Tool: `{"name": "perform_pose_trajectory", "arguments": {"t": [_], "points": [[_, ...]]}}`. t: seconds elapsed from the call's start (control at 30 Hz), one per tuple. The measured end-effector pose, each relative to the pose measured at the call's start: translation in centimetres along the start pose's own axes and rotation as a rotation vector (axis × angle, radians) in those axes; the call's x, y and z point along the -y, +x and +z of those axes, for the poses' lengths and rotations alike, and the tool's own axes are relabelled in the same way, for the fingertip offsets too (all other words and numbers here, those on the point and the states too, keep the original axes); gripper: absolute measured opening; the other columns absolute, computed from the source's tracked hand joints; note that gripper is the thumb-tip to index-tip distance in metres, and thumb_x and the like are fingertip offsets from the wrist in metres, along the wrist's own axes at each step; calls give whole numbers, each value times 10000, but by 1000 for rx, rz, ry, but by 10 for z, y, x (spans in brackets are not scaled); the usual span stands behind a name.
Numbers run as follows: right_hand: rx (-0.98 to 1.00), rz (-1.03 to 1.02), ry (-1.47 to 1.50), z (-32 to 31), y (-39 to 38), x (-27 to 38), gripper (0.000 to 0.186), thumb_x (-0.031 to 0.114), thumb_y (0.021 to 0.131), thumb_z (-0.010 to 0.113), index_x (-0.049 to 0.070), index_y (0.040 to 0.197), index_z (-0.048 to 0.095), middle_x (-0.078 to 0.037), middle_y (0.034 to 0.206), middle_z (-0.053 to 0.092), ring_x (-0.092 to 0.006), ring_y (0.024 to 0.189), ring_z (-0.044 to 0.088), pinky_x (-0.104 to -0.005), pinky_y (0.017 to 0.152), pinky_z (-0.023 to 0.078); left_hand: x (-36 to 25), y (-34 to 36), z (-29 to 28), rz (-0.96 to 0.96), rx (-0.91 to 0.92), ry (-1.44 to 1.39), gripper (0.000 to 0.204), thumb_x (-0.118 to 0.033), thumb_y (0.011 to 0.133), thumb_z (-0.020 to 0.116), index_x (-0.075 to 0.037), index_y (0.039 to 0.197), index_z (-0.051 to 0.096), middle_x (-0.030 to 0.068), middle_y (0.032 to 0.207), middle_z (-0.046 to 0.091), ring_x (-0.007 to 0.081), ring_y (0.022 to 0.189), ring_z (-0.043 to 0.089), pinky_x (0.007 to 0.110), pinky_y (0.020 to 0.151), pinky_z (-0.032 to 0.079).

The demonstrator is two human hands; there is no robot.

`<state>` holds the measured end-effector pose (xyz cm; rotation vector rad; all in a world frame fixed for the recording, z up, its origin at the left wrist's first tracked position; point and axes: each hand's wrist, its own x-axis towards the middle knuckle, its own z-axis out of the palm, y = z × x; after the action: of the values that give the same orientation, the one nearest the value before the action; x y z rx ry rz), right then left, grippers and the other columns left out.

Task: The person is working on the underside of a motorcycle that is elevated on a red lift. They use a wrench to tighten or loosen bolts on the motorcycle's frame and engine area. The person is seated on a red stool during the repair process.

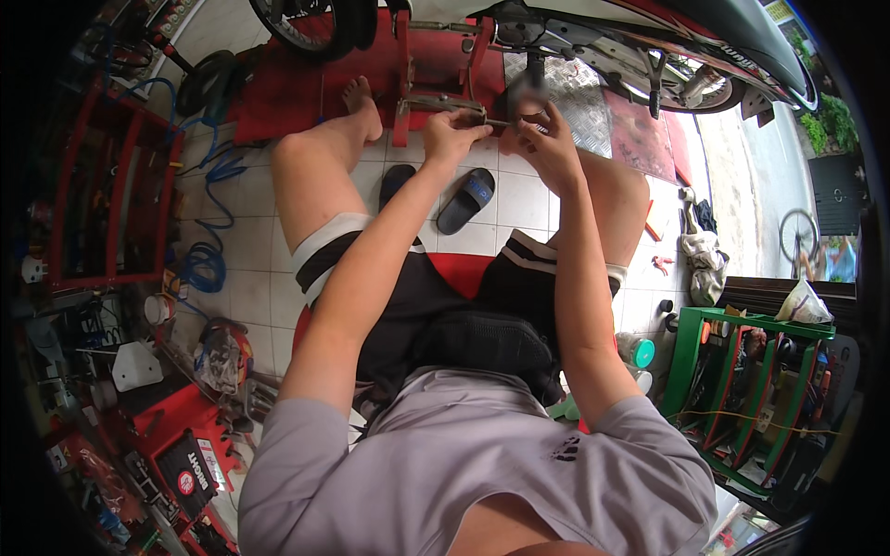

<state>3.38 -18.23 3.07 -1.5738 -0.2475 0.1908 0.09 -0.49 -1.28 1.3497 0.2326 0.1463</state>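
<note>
Slim grey metal rod [498, 122] spans my left hand [451, 139] and right hand [551, 148] beside the red metal frame [402, 69], each grip seemingly pinching it; remotely, I judge work underway, but cannot tell what is finished or left.

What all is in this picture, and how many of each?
thin straight metal rod: 1, greyish, between the two sets of fingers
motorbike with glossy bodywork: at least 1, black and white, top right
upright metal stand: 1, red, top centre
patterned metal plate: 1, silver, beneath the motorbike
open-toed slides: 2, black, tiled floor
coiled thin hose: 1, blue, left
metal shelf rack: 1, green, lower right
plastic bag: 1, whitish, atop that rack
small clutter: too many to count, mixed, both sides
short-sleeved shirt: 1, grey, bottom
left fingers: bare, rod's left end
right fingers: bare, rod's right end
</note>
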Motion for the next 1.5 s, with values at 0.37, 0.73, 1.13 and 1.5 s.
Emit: {"name": "perform_pose_trajectory", "arguments": {"t": [0.37, 0.73, 1.13, 1.5], "points": [[-92, -14, -179, -14, 11, -14, 230, 112, 885, 604, 41, 1103, 585, -46, 798, 607, -99, 632, 567, -240, 497, 440, 0, -1, 6, -8, 14, -97, 186, 43, 754, 724, 21, 924, 651, 80, 866, 690, 136, 759, 661, 245, 699, 543], [71, 175, -1, -20, 15, -24, 242, 199, 886, 631, -3, 1014, 597, -76, 802, 627, -135, 654, 607, -247, 568, 494, -5, -4, 5, -22, -6, -69, 206, 41, 748, 736, 30, 927, 636, 91, 871, 684, 142, 764, 659, 242, 695, 544], [38, 366, -66, -20, 11, -18, 291, 291, 923, 580, 2, 941, 610, -36, 664, 582, -98, 550, 526, -232, 494, 400, -7, -5, 5, -32, -19, -30, 216, 43, 745, 737, 33, 932, 629, 95, 883, 684, 144, 773, 659, 245, 686, 542], [33, 343, -56, -19, 5, -17, 258, 244, 909, 602, -7, 970, 606, -15, 738, 584, -59, 604, 446, -192, 523, 315, -9, -6, 6, -31, -14, -80, 206, 38, 746, 737, 27, 920, 629, 89, 875, 683, 140, 772, 655, 246, 695, 538]]}}
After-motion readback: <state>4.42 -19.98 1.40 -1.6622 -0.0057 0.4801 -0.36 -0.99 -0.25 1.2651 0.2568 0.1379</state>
